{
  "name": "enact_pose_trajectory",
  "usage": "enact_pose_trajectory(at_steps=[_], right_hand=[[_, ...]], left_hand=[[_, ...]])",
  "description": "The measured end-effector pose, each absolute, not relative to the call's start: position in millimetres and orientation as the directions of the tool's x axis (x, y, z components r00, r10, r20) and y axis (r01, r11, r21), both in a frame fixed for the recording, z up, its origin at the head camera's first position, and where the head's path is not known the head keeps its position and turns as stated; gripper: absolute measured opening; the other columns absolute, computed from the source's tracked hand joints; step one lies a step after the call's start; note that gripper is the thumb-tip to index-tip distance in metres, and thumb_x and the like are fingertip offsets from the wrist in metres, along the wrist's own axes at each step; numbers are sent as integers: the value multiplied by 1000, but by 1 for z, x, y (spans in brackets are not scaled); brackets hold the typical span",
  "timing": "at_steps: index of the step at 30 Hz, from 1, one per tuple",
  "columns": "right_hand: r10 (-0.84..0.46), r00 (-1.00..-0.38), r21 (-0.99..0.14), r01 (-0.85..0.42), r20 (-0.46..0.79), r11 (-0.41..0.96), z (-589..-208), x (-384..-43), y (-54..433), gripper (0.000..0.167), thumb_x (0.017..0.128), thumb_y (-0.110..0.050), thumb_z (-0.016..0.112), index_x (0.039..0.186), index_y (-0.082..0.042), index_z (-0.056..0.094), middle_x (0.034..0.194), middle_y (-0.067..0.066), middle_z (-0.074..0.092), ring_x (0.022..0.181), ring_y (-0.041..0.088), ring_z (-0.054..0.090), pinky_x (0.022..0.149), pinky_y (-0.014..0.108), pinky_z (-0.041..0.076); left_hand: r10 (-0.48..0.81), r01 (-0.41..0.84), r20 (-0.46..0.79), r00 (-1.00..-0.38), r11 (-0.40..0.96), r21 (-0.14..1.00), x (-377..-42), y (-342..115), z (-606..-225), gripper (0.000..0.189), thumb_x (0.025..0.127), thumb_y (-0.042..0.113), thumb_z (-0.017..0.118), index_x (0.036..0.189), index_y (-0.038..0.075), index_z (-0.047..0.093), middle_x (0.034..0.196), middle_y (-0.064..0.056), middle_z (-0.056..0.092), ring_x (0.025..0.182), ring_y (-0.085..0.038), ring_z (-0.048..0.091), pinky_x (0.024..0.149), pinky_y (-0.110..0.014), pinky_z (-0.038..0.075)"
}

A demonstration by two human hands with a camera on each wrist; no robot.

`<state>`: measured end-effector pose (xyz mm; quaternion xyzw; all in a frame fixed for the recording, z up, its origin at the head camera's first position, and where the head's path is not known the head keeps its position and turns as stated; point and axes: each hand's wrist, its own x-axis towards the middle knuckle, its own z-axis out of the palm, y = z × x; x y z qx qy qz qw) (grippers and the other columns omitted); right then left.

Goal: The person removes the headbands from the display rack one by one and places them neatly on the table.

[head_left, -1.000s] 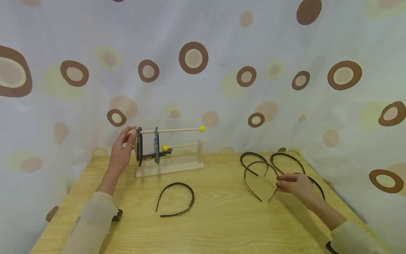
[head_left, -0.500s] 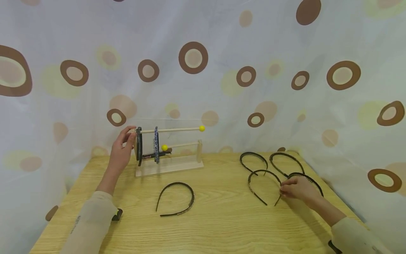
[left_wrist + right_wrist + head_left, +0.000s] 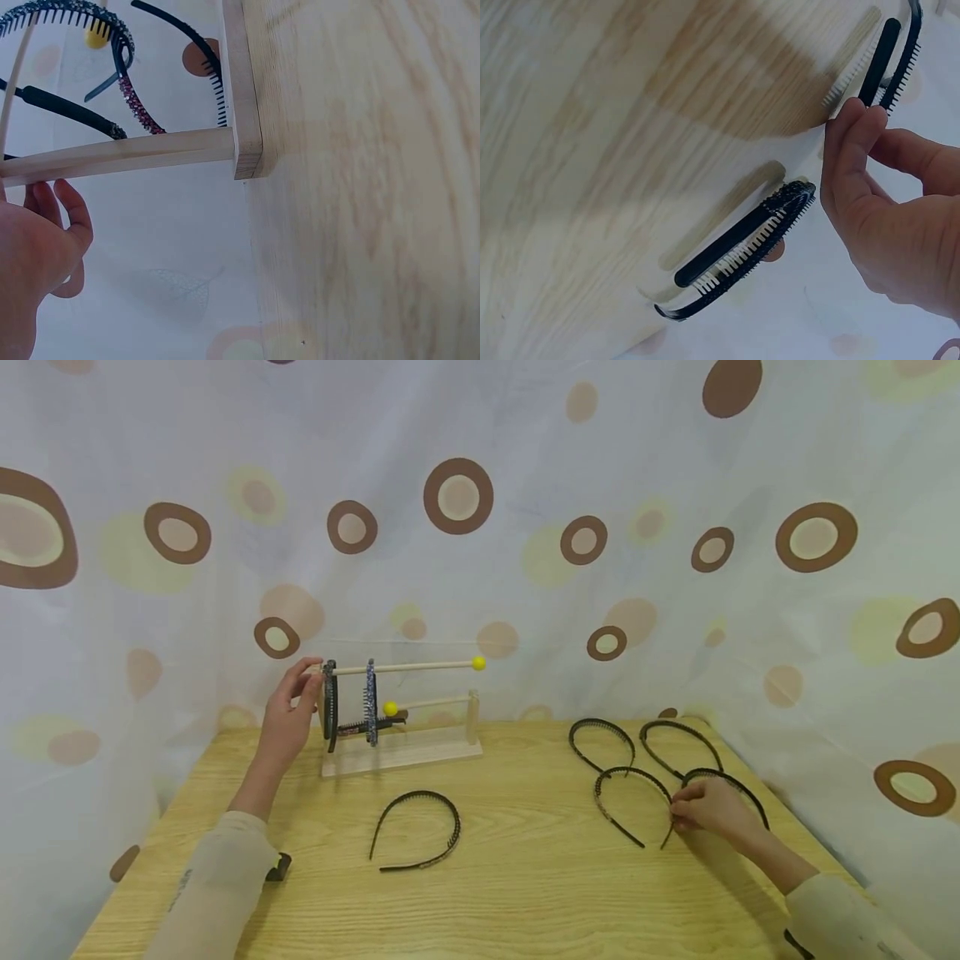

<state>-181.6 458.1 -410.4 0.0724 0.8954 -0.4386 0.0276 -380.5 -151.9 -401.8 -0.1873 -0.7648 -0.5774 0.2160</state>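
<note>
My left hand (image 3: pixel 288 714) grips the top of the left post of a wooden headband stand (image 3: pixel 420 753), thumb in front. On the stand's upper rod hang a dark glittery headband (image 3: pixel 331 706) and a blue glittery headband (image 3: pixel 370 706); another dark one sits low near the lower rod. At the right, my right hand (image 3: pixel 716 814) pinches one end of a black toothed headband (image 3: pixel 622 829), which is low over the table. In the right wrist view the fingertips meet on that headband (image 3: pixel 881 64). The left wrist view shows curled fingers against the post (image 3: pixel 150 150).
Around my right hand lie several more black headbands, one at the back (image 3: pixel 600 723), one farther right (image 3: pixel 678 724) and one partly behind the hand (image 3: pixel 750 797). Another headband (image 3: pixel 456 827) lies at the table's middle front. Patterned curtain (image 3: pixel 480 585) surrounds the table (image 3: pixel 525 893).
My right hand has moved slightly right and down, lowering the pinched headband toward the table. My left hand and the stand have stayed in place.
</note>
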Motion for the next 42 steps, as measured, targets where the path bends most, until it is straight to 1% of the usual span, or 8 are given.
enact_pose_trajectory(at_steps=[6, 10, 14, 17, 24, 30, 37, 42], right_hand=[[111, -992, -703, 124, -64, 700, -404, -181, 453, 27, 99, -2, 62, 113, 21, 62, 95, 21, 70, 81, 32, 71, 72, 42, 60], [102, -994, -653, 104, -41, 750, -397, -184, 447, 34, 100, -5, 62, 120, 22, 59, 103, 27, 68, 82, 33, 72, 74, 46, 60], [72, -997, -642, 66, -18, 764, -387, -188, 436, 38, 100, -9, 63, 123, 21, 58, 103, 26, 68, 81, 33, 72, 74, 48, 60], [51, -999, -656, 36, 3, 754, -382, -191, 426, 37, 100, -11, 64, 122, 19, 60, 101, 24, 69, 79, 33, 72, 72, 48, 60], [44, -998, -699, 5, 38, 715, -369, -203, 392, 36, 100, -17, 66, 123, 11, 63, 109, 22, 69, 83, 33, 72, 73, 45, 60], [-23, -996, -730, -80, 88, 679, -367, -220, 351, 31, 100, -16, 67, 119, 9, 67, 104, 20, 70, 80, 34, 72, 72, 43, 61], [-83, -993, -766, -119, 86, 632, -367, -240, 301, 25, 99, -17, 69, 114, 3, 71, 96, 10, 73, 73, 24, 72, 71, 45, 61], [-139, -987, -792, -152, 86, 591, -374, -251, 272, 21, 98, -15, 69, 110, 2, 74, 94, 8, 73, 74, 31, 72, 71, 48, 61]], left_hand=[[39, 535, 543, -839, 245, 809, -380, -150, -402, 46, 109, 39, 49, 148, 15, 50, 115, -16, 61, 92, -19, 54, 79, -23, 48], [41, 534, 541, -840, 242, 810, -379, -151, -403, 45, 110, 36, 48, 149, 15, 49, 120, -17, 61, 94, -20, 54, 79, -23, 48], [42, 525, 533, -845, 256, 812, -379, -153, -406, 47, 109, 40, 47, 150, 17, 48, 124, -15, 60, 95, -20, 54, 81, -24, 49], [33, 524, 535, -844, 257, 812, -379, -153, -406, 48, 109, 42, 47, 149, 18, 49, 122, -13, 61, 94, -21, 54, 80, -25, 49], [28, 532, 544, -838, 260, 806, -381, -154, -401, 47, 109, 41, 47, 149, 17, 49, 121, -15, 61, 91, -19, 53, 80, -28, 50], [34, 540, 549, -835, 245, 805, -382, -156, -401, 47, 109, 41, 48, 149, 16, 50, 119, -18, 61, 91, -20, 54, 79, -25, 50], [28, 550, 560, -828, 237, 801, -385, -155, -404, 45, 109, 40, 49, 148, 16, 51, 115, -16, 62, 88, -21, 54, 78, -25, 50], [38, 558, 566, -823, 237, 795, -386, -154, -406, 45, 108, 40, 50, 148, 18, 51, 112, -20, 62, 86, -22, 55, 75, -27, 50]])
